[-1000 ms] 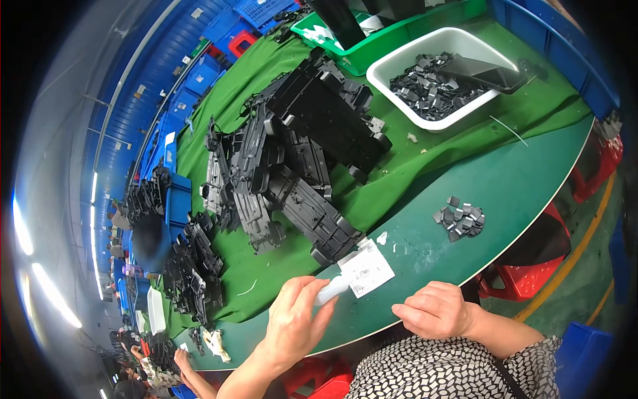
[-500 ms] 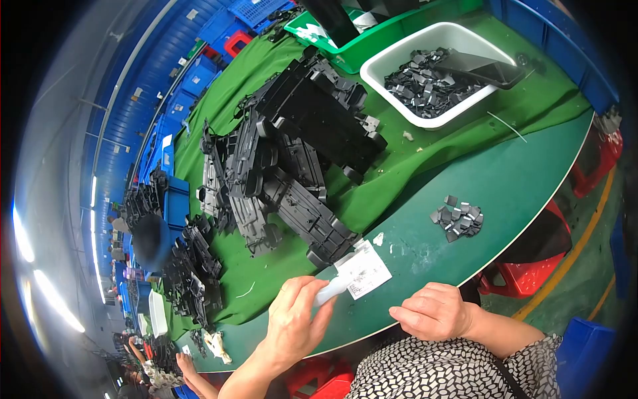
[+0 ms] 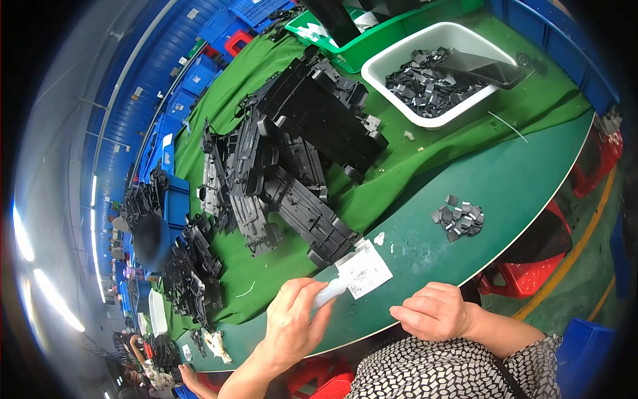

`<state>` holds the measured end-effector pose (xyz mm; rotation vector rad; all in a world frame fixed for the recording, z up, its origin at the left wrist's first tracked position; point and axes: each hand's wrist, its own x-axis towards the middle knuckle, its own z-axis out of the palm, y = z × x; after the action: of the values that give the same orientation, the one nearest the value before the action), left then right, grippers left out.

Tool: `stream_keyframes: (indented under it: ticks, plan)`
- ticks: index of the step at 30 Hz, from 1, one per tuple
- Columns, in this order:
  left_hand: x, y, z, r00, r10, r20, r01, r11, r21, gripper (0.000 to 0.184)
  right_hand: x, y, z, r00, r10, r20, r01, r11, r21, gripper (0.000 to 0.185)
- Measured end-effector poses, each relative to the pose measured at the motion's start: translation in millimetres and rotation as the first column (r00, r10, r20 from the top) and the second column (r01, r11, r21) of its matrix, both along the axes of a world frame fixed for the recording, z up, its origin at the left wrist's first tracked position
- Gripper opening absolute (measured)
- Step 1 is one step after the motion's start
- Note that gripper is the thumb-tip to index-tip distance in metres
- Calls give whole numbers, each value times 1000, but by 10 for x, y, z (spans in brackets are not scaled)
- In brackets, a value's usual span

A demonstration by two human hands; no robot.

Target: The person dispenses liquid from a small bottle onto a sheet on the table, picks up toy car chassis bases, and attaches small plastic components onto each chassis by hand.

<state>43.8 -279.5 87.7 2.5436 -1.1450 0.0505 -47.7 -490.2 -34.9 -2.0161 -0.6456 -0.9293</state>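
My left hand [image 3: 294, 320] is closed around a whitish, translucent, tube-like piece [image 3: 328, 292], its rounded end poking out past the thumb and fingers. That end reaches over the edge of a printed white paper slip [image 3: 372, 271] on the table. My right hand [image 3: 435, 311] hovers by the table's near edge with fingers curled in; whatever they may hold is hidden. Beyond it lies a small heap of black plastic pieces with pale patches [image 3: 458, 219]. A stack of long black molded plastic parts [image 3: 312, 216] leans just past the slip.
A white tub [image 3: 438, 122] holds many small black pieces and a dark tray. Behind it stands a green bin [image 3: 349, 61]. Green cloth [image 3: 412, 173] covers much of the table [image 3: 412, 219]. More black parts [image 3: 193, 266] lie at left, near another person's arm [image 3: 196, 382]. Red stools [image 3: 525, 279] stand at right.
My two hands and the whitish piece stay nearly still. At the lower left, the other person's hand has drawn down, away from the table edge.
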Motion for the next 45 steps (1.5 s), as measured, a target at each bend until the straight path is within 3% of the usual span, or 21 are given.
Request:
stream_keyframes:
  ticks: [38,45]
  plan:
    - [3,73,3,999,25,-25,-25,999,22,26,9,8,40,1000,-5,-11,5,1000,12,28]
    - [-25,132,-10,982,164,-93,-165,986,0,25,9,15,40,1000,-19,-7,19,1000,7,29]
